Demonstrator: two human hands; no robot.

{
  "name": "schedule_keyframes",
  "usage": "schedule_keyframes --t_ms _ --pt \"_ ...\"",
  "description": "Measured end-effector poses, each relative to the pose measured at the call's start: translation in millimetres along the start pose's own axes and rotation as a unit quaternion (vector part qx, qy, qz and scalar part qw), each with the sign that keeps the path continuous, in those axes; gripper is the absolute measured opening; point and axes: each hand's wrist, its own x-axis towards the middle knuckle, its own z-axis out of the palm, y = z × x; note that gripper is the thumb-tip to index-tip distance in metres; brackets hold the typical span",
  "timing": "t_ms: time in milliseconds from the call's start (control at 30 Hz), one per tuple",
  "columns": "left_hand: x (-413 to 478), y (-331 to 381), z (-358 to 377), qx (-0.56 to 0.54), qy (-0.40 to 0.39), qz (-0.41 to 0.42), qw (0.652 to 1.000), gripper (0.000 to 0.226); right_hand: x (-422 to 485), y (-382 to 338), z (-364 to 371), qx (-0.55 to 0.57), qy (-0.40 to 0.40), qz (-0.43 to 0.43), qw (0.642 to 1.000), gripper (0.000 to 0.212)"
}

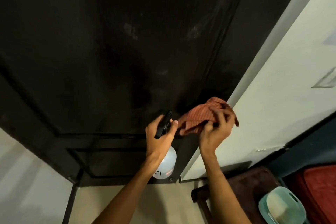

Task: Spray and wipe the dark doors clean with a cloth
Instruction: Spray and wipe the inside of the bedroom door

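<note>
I have the left hand (160,133) wrapped round the neck of the spray bottle (168,163), fingers curled about its black trigger head and the clear body hanging below the wrist. I cannot tell whether a finger is squeezing the trigger. Just right of it, the right hand (216,132) bunches the orange cloth (201,115), fingers and thumb curled into its folds so the fabric bulges up past the knuckles. The cloth's near corner sits just beside the nozzle.

Both hands are raised at the lower right part of the dark door (127,42), close to the edge where the pale wall (272,96) begins. I cannot tell whether the cloth is actually pressed to the surface. Faint pale smears show higher on the panel, well above the hands.

I judge this to be the turn from spraying to wiping. The next move calls for flattening the cloth against the door and sweeping upward toward those smears, with the bottle drawn aside. Well below the right hand stand a dark wooden seat (245,183) and a teal tub (263,205).
</note>
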Motion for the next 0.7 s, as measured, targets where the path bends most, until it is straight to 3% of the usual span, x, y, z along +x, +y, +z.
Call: schedule_keyframes --t_ms 67,167,233,300,333,367,433,533,633,700 --pt "0 0 6 0.003 0.01 0.002 1.0 0.021 28 12 5 0.086 0.057 0.164 0.981 0.037" --pt "2 -4 12 0.012 0.016 0.006 1.0 0.023 47 49 -1 0.225 -0.035 0.35 0.909 0.027" --pt "2 -5 17 0.013 0.017 0.003 1.0 0.023 40 57 -10 0.329 -0.119 0.447 0.823 0.031" --pt "1 -7 23 0.015 0.011 0.001 1.0 0.023 27 56 -14 0.407 -0.128 0.56 0.71 0.038" --pt "0 -8 26 0.015 0.007 0.003 1.0 0.024 19 56 -14 0.432 -0.126 0.587 0.673 0.04" --pt "-1 -8 29 0.016 0.002 0.005 1.0 0.024 12 56 -15 0.445 -0.123 0.595 0.658 0.041" --pt "-3 -8 35 0.016 -0.006 0.007 1.0 0.025 1 53 -18 0.439 -0.103 0.577 0.681 0.039" --pt "-5 -7 41 0.013 -0.005 0.005 1.0 0.026 7 47 -31 0.417 -0.109 0.497 0.753 0.035" --pt "-9 -8 44 0.009 -0.003 -0.004 1.0 0.026 16 31 -28 0.315 -0.1 0.398 0.856 0.022" --pt "-12 -9 47 0.005 -0.005 -0.014 1.0 0.028 10 25 -20 0.213 -0.078 0.311 0.923 0.034"
